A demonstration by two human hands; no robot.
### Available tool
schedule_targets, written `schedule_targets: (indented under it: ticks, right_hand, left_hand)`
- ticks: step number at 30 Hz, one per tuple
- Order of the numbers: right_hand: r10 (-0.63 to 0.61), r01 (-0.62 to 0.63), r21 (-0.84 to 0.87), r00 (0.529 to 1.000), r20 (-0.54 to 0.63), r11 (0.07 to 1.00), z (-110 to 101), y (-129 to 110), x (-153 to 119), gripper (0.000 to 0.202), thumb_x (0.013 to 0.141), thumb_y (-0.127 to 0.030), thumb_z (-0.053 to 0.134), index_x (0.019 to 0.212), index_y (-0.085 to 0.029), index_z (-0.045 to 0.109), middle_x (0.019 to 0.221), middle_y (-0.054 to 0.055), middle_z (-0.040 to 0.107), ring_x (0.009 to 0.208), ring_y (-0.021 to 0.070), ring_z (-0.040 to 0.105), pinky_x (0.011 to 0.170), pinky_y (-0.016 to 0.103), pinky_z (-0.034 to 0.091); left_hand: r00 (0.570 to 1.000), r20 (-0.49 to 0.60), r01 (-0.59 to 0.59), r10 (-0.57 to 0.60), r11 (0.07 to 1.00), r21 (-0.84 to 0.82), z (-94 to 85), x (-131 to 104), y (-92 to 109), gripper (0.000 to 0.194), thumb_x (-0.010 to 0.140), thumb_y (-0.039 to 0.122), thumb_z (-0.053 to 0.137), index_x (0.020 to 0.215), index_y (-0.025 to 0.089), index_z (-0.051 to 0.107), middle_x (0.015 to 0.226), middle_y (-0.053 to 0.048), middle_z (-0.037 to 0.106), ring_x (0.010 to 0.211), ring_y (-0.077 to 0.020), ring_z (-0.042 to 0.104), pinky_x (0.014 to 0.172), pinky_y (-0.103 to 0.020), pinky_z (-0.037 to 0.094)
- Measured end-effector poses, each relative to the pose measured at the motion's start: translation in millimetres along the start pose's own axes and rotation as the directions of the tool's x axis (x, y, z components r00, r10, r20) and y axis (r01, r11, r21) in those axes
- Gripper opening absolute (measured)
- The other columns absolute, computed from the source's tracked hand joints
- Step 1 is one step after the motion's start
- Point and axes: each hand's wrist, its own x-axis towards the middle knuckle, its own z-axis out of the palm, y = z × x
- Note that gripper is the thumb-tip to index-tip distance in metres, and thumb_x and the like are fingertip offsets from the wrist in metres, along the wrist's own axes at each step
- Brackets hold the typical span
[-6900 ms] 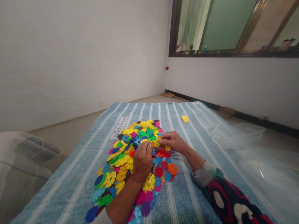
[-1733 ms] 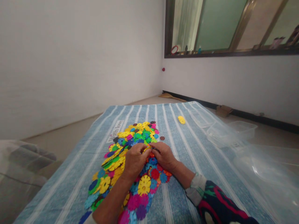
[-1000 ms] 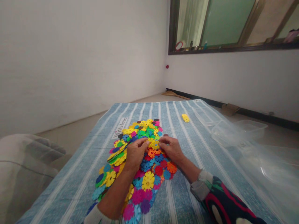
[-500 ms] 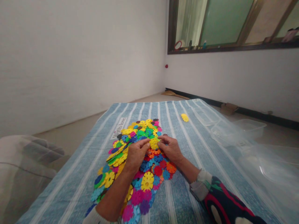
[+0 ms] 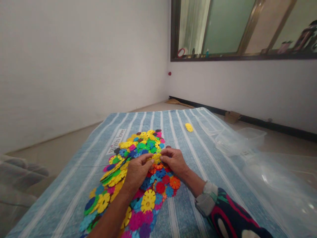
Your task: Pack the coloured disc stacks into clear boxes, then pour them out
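Many notched plastic discs in mixed colours lie in a long pile (image 5: 148, 198) on the striped blue cloth. Above the pile's middle, a yellow disc (image 5: 157, 158) is pinched between both hands. My left hand (image 5: 139, 170) holds its left side with thumb and fingers closed. On its right side my right hand (image 5: 174, 161) grips it between thumb and forefinger. Whether it is one disc or several pressed together is too small to tell. A separate yellow piece (image 5: 189, 127) lies on the cloth farther back, right of the pile.
Clear plastic containers (image 5: 250, 137) stand along the right side. The cloth-covered table (image 5: 99, 142) reaches back towards a wall corner. A cardboard box (image 5: 232, 116) sits on the floor behind. Pale fabric (image 5: 17, 185) shows at the left edge.
The camera view has shifted a little, so the pile and hands appear farther left and slightly lower. Both hands still pinch the yellow disc.
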Motion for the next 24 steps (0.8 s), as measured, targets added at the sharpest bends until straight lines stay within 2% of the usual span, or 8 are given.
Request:
schedule_targets:
  ticks: [3, 5, 7, 10, 13, 15, 18, 24]
  right_hand:
    - [-0.003, 0.003, -0.010, 0.999, -0.048, 1.000, -10, 2, 8, 0.011, 0.063, -0.028, 0.068, 0.070, -0.019, 0.067, 0.063, -0.003, 0.062, 0.057, 0.0115, 0.054, 0.056, 0.024, 0.044]
    - [-0.028, 0.021, -0.047, 0.988, -0.150, 0.999, -26, 5, 19, 0.013, 0.063, -0.029, 0.067, 0.071, -0.019, 0.068, 0.064, -0.002, 0.065, 0.060, 0.0132, 0.058, 0.060, 0.025, 0.048]
    - [-0.048, 0.017, -0.103, 0.950, -0.308, 0.995, -50, 7, 34, 0.017, 0.063, -0.030, 0.065, 0.074, -0.017, 0.069, 0.068, 0.000, 0.068, 0.064, 0.0154, 0.063, 0.065, 0.027, 0.051]
    - [-0.044, -0.101, -0.217, 0.815, -0.577, 0.971, -93, 13, 59, 0.028, 0.062, -0.032, 0.061, 0.081, -0.014, 0.070, 0.072, 0.002, 0.069, 0.061, 0.0162, 0.064, 0.059, 0.027, 0.053]
    - [-0.048, -0.181, -0.275, 0.752, -0.658, 0.944, -131, 19, 80, 0.034, 0.062, -0.028, 0.056, 0.087, -0.010, 0.070, 0.073, 0.004, 0.070, 0.057, 0.0153, 0.063, 0.055, 0.025, 0.051]
    - [-0.050, -0.247, -0.327, 0.725, -0.687, 0.912, -147, 22, 91, 0.037, 0.062, -0.023, 0.054, 0.090, -0.008, 0.072, 0.069, 0.004, 0.070, 0.055, 0.0156, 0.063, 0.053, 0.024, 0.049]
    - [-0.065, -0.331, -0.423, 0.719, -0.692, 0.843, -161, 25, 103, 0.039, 0.061, -0.019, 0.052, 0.091, -0.007, 0.074, 0.064, 0.004, 0.069, 0.056, 0.0171, 0.063, 0.053, 0.023, 0.046]
    - [-0.070, -0.438, -0.596, 0.765, -0.641, 0.673, -171, 30, 118, 0.035, 0.062, -0.014, 0.053, 0.088, -0.011, 0.077, 0.067, 0.007, 0.072, 0.070, 0.0201, 0.066, 0.062, 0.023, 0.044]
  left_hand:
    - [0.992, -0.007, -0.120, 0.122, 0.984, 0.134, -0.6, 4, -8, 0.033, 0.074, 0.039, 0.057, 0.095, 0.018, 0.072, 0.084, -0.004, 0.076, 0.072, -0.0217, 0.070, 0.071, -0.033, 0.057]
    - [0.962, -0.058, -0.245, 0.268, 0.935, 0.256, -1.3, 6, -15, 0.029, 0.078, 0.037, 0.053, 0.092, 0.019, 0.072, 0.093, -0.004, 0.075, 0.084, -0.0221, 0.070, 0.083, -0.034, 0.055]
    - [0.905, -0.084, -0.361, 0.418, 0.856, 0.371, -1.9, 8, -22, 0.028, 0.082, 0.033, 0.049, 0.091, 0.018, 0.072, 0.097, -0.006, 0.075, 0.091, -0.0222, 0.069, 0.088, -0.034, 0.053]
    - [0.789, -0.085, -0.487, 0.609, 0.703, 0.518, -1.9, 10, -29, 0.027, 0.085, 0.026, 0.047, 0.093, 0.015, 0.069, 0.098, -0.011, 0.073, 0.095, -0.0231, 0.067, 0.090, -0.036, 0.053]
    - [0.675, -0.063, -0.564, 0.735, 0.569, 0.598, -1.2, 11, -32, 0.021, 0.086, 0.022, 0.049, 0.092, 0.013, 0.068, 0.097, -0.013, 0.071, 0.096, -0.0237, 0.065, 0.088, -0.038, 0.053]
    - [0.624, -0.050, -0.594, 0.780, 0.515, 0.618, -0.8, 11, -33, 0.018, 0.086, 0.020, 0.050, 0.089, 0.013, 0.066, 0.096, -0.013, 0.070, 0.094, -0.0237, 0.063, 0.087, -0.038, 0.053]
    - [0.595, -0.039, -0.610, 0.803, 0.483, 0.628, -0.7, 11, -34, 0.014, 0.086, 0.018, 0.051, 0.086, 0.013, 0.065, 0.093, -0.013, 0.069, 0.093, -0.0238, 0.062, 0.085, -0.040, 0.053]
    - [0.599, -0.029, -0.609, 0.800, 0.478, 0.633, -1.2, 11, -38, 0.011, 0.086, 0.017, 0.053, 0.087, 0.013, 0.063, 0.095, -0.012, 0.068, 0.095, -0.0242, 0.060, 0.086, -0.042, 0.052]
